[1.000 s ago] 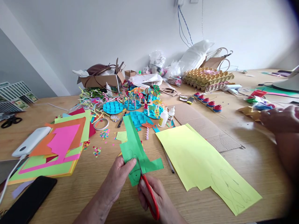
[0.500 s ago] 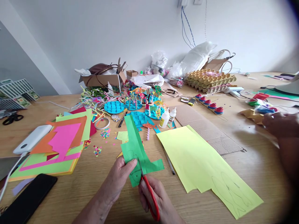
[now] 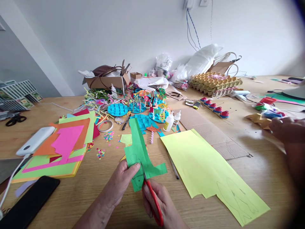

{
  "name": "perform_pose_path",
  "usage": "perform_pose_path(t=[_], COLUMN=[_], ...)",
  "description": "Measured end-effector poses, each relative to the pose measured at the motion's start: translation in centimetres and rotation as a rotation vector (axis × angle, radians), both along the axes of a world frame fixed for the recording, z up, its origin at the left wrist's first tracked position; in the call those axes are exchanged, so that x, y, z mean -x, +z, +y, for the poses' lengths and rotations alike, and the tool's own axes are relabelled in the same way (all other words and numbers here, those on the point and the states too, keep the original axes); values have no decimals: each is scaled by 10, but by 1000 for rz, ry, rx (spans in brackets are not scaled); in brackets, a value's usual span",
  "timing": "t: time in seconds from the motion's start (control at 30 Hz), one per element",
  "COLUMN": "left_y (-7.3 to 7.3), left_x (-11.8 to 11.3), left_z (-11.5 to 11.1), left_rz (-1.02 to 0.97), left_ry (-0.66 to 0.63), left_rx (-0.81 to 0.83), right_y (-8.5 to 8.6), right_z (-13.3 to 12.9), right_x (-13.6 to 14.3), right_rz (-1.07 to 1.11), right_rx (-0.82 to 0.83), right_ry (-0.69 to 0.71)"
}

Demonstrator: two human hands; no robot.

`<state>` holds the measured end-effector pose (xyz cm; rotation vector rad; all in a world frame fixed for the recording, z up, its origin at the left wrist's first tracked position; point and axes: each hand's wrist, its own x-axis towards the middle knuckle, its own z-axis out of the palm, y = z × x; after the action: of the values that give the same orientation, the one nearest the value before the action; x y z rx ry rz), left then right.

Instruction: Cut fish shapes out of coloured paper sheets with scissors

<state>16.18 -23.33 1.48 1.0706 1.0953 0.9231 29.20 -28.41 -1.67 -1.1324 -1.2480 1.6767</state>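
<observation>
My left hand (image 3: 124, 179) pinches a piece of green paper (image 3: 138, 144) between thumb and fingers. Pencil outlines, with a small dark dot, are drawn on the paper's lower end. My right hand (image 3: 158, 198) grips red-handled scissors (image 3: 154, 203), whose blades sit on the green paper at the drawn lines, just right of my left thumb. Part of the blades is hidden by the paper. To the right lies a large yellow sheet (image 3: 200, 162) with fish-like outlines drawn at its near corner. A pen (image 3: 173, 167) rests partly beneath the yellow sheet's left edge.
Coloured paper sheets (image 3: 69, 140) and a black phone (image 3: 30, 200) lie at left. Glue bottles (image 3: 168, 122) stand beyond the green paper, near blue decorated discs (image 3: 118, 109). Flat cardboard (image 3: 214, 136) and egg trays (image 3: 214, 83) are at right. Another person's hand (image 3: 286, 128) works at far right.
The view has shifted slightly, so the background sits a little further right and lower. My hands, the scissors and the green paper keep nearly the same position.
</observation>
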Motion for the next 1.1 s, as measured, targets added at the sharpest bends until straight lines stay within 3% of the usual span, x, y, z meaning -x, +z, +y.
perform_pose_path(t=[0.37, 1.1], left_y=[-1, 2], left_x=[1, 0], left_z=[-2, -1], left_rz=[27, 10], left_ry=[71, -29], left_rx=[4, -15], right_y=[-3, -3], right_z=[-2, -2], right_x=[1, 0], right_rz=[16, 28], right_rx=[-23, -67], right_ry=[23, 9])
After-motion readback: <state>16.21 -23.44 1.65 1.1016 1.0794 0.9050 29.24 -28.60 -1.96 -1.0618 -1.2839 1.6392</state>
